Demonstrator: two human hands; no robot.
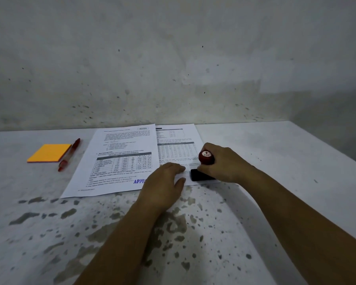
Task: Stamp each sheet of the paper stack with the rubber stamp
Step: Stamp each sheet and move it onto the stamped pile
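The right hand (224,163) is wrapped around the red round-knobbed wooden handle of the rubber stamp (203,167), whose black rectangular base sits flat on the near edge of the right-hand printed white sheet (177,145), long axis running left to right. Just left of it, the left hand (164,186) lies spread and flat, fingers pinning that sheet where it meets the left-hand printed sheet (119,161), which already carries a blue mark. Both sheets lie on the mottled grey worktop (70,233).
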